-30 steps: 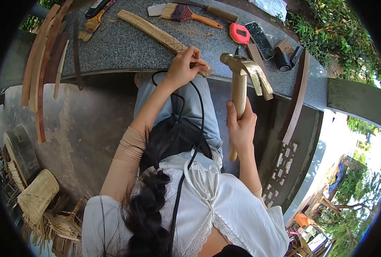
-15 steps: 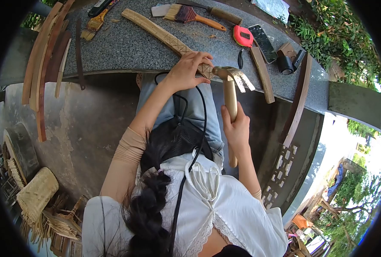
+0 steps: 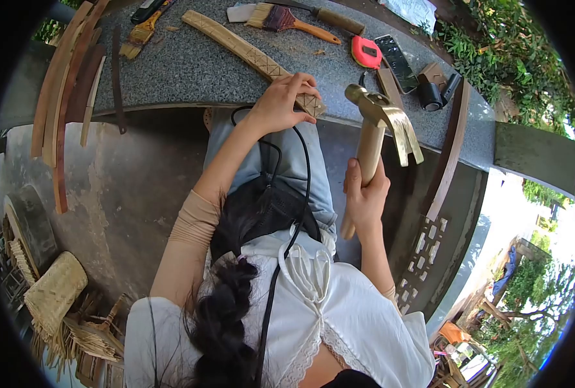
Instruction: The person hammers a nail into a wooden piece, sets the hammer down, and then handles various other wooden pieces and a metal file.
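A long wooden strip [image 3: 226, 42] with pencilled crosses along it lies slantwise on the grey stone tabletop [image 3: 177, 71]. My left hand [image 3: 281, 108] grips the strip near its close end, fingers over the top and thumb at the front edge. The marked end shows just right of those fingers. My right hand [image 3: 366, 197] is wrapped round the wooden handle of a claw hammer [image 3: 381, 113]. The hammer's head is raised to the right of the strip, apart from it, with the claw pointing right and down.
Along the back lie a paintbrush [image 3: 294, 24], a wooden-handled tool [image 3: 340, 21], a red tape measure [image 3: 366, 52] and a phone [image 3: 397, 63]. A second brush [image 3: 142, 35] and several wooden slats [image 3: 61, 97] are at left. Another slat [image 3: 449, 155] overhangs the right edge.
My right hand has lifted the hammer off the strip's end, moving it right and closer to the camera. My left hand stays in place on the strip.
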Demonstrator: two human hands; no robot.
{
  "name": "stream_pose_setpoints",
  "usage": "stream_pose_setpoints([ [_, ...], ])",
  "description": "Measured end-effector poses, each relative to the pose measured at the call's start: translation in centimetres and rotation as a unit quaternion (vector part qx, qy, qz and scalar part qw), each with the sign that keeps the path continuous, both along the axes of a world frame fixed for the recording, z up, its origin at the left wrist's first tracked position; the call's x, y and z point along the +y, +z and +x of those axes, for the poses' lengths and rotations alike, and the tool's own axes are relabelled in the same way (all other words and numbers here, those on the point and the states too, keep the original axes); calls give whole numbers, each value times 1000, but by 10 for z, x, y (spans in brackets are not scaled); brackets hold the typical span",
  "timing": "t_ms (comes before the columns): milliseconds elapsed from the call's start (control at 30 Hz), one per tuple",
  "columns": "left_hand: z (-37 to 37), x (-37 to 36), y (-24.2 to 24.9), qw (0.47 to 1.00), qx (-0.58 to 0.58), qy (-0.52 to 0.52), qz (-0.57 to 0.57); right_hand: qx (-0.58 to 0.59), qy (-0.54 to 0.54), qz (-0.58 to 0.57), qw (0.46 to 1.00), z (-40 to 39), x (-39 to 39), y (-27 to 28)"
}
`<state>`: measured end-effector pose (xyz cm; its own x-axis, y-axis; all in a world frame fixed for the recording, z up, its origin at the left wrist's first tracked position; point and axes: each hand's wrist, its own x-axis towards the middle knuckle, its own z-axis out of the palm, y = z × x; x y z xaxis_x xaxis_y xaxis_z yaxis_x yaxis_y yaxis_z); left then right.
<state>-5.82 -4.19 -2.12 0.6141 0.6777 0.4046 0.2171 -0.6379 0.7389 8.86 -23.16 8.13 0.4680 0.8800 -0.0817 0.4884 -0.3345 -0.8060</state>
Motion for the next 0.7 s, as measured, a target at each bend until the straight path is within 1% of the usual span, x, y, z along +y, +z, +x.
stream_pose_setpoints([
  [33,-1,1,1,1000,2,-2,2,5,-8,12,1000,-2,0,-8],
  [100,-2,0,4,1000,7,5,13,-77,62,-42,994,-4,8,-7],
  [167,-1,6,7,1000,11,11,28,-97,73,-46,992,2,6,2],
  [233,-2,1,4,1000,10,2,11,-57,46,-40,997,2,6,26],
  [267,-1,0,4,1000,11,7,4,-26,17,-18,999,1,4,29],
  [300,0,0,2,1000,10,6,4,-36,28,42,998,7,-2,16],
  [367,0,0,0,1000,-2,8,-7,-23,1,121,992,7,-8,-17],
  [433,-1,2,3,1000,12,7,0,-56,33,12,998,-8,6,0],
  [467,-2,1,4,1000,27,3,2,-90,75,-39,992,0,6,-16],
  [500,-1,1,5,1000,27,0,5,-90,73,-37,993,3,5,-10],
  [567,-2,0,4,1000,27,5,0,-70,66,-80,992,6,8,13],
  [633,-1,1,2,1000,17,3,-10,-24,27,-43,998,4,8,26],
  [700,-1,0,1,1000,8,2,-18,15,1,41,999,5,0,2],
])
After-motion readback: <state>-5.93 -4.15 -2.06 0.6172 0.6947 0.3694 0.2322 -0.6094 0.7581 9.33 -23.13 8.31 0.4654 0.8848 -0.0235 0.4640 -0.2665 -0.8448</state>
